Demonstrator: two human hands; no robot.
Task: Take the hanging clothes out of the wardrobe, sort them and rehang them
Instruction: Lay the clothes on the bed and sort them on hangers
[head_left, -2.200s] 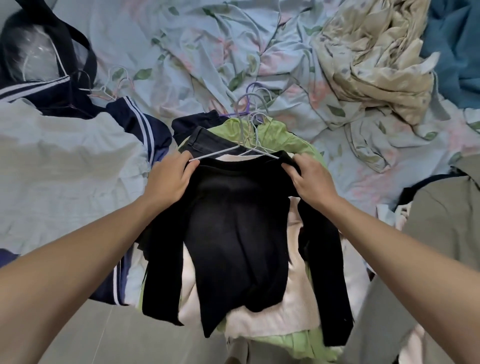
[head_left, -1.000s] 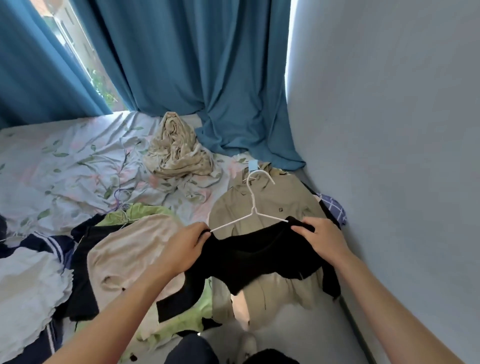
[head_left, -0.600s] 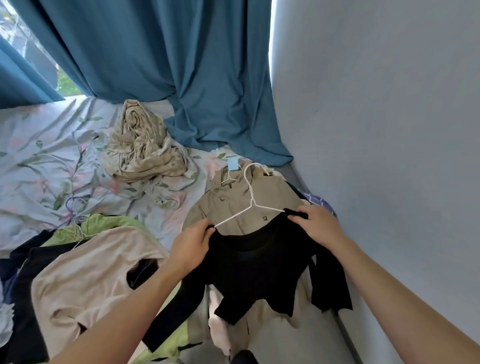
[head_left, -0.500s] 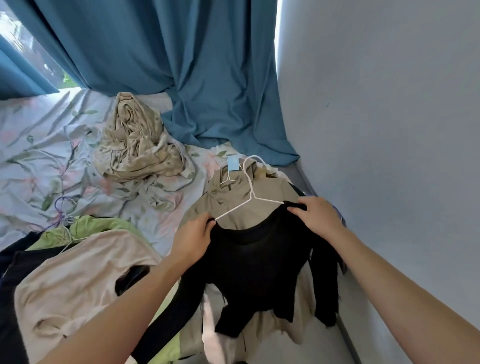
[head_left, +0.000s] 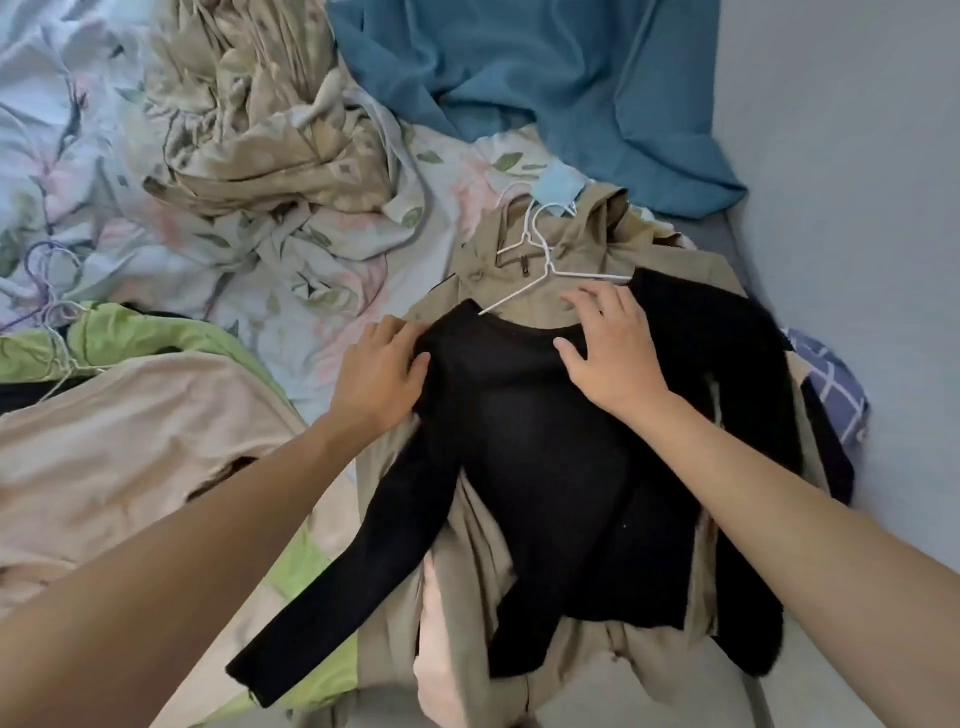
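Note:
A black long-sleeved top on a white wire hanger lies flat on a khaki jacket at the bed's right side. My left hand rests with loose fingers on the top's left shoulder. My right hand lies flat with spread fingers on the neckline and right shoulder. A second pile at the left holds a beige top over a lime-green garment, with purple and white hangers sticking out.
A crumpled beige floral blanket lies on the floral bed sheet. A teal curtain drapes onto the bed at the back. A grey wall runs along the right. A blue checked cloth peeks out beside it.
I carried the black top from the left pile to the right and laid it on the khaki jacket. Both hands have let go of its shoulders and now rest flat on it.

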